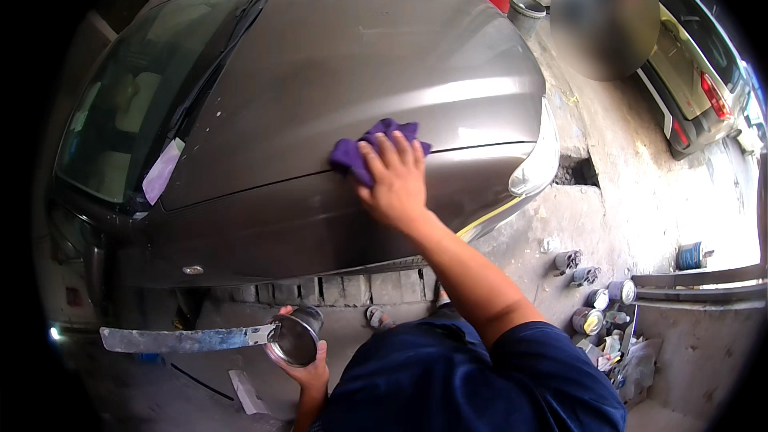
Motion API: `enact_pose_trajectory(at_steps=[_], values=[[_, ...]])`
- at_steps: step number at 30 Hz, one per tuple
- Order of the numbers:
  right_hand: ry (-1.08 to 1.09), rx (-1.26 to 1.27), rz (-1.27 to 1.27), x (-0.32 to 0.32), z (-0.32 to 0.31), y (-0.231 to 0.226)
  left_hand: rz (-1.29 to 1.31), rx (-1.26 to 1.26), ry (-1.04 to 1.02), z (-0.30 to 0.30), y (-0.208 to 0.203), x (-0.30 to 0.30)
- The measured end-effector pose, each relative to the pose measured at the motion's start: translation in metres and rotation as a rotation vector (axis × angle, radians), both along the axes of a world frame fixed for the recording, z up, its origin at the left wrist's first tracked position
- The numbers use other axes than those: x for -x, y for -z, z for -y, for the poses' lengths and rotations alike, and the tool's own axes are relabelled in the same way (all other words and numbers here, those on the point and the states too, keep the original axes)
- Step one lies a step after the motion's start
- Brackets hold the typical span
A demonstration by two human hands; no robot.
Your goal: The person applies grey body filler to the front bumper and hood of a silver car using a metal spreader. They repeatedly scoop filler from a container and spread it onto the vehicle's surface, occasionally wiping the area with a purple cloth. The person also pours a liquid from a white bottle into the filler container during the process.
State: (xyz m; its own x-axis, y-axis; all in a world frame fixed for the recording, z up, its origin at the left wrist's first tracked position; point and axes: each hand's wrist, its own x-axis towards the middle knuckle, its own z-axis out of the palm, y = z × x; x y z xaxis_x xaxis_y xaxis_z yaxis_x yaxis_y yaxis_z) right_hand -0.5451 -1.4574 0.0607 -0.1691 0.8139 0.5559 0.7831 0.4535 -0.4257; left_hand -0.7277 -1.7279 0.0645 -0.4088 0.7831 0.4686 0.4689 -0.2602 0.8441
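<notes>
R hand (396, 188) on cloth (348, 160); L (314, 372), prob. cup (296, 344)

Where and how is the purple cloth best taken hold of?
From above, probably by its bunched folds: the purple cloth lies crumpled on the car's hood, with loose edges showing at the left and far side of the right hand. Being soft, with no rigid handle, it suits gathering between fingers and thumb.

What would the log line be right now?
Right hand: spread on purple cloth | Cloth: over edge of hood | Left hand: holding metal cup | Strip: one end at cup rim
</notes>
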Motion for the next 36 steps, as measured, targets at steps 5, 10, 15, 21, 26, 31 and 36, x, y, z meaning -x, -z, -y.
enact_pose_trajectory(at_steps=[5,10,15,21,26,31,36], values=[[-0.242,0.105,-0.002,0.147,0.015,-0.031,-0.006,0.033,-0.026,0.026,0.009,0.039],[-0.442,-0.019,0.101,0.242,0.026,-0.027,0.009,0.1,-0.056,0.044,0.009,0.067],[-0.62,-0.18,0.228,0.214,0.05,0.001,-0.003,0.152,-0.078,0.054,0.011,0.078],[-0.328,-0.115,0.169,0.072,0.058,0.054,-0.028,0.275,-0.173,0.044,0.012,0.07],[0.031,-0.201,0.043,-0.014,0.027,0.062,-0.001,0.221,-0.152,0.05,0.018,0.063],[0.093,-0.102,0.109,0.048,0.003,0.021,0.033,0.132,-0.162,0.061,0.027,0.067],[-0.291,-0.069,0.099,0.195,0.005,-0.029,0.012,0.148,-0.188,0.083,0.038,0.082]])
